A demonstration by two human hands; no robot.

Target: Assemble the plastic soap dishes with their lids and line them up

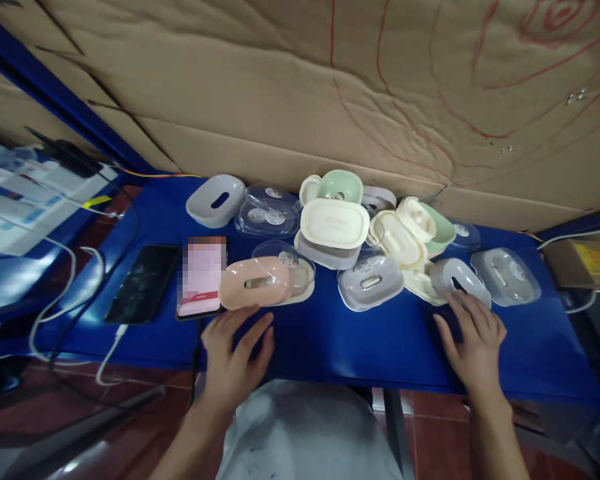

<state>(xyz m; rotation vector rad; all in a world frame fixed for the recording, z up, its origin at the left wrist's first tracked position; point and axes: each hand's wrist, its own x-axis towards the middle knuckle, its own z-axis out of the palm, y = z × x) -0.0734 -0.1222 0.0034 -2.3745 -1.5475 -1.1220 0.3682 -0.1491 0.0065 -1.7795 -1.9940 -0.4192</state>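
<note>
My left hand is open at the table's front, its fingers spread. Its fingertips reach the near rim of a peach oval dish with a slot in its base, which lies partly over a cream piece and a transparent lid. My right hand has its fingers apart too. Those fingertips overlap the near side of a grey slotted dish; whether they press on it I cannot tell. Between my hands sits a grey dish with a transparent cover. Another grey covered dish stands right of my right hand.
On the blue table, cream lids, a green dish and transparent covers are piled at the back. A pale grey dish stands left of them. Two phones lie leftward, with cables. Cardboard walls the back.
</note>
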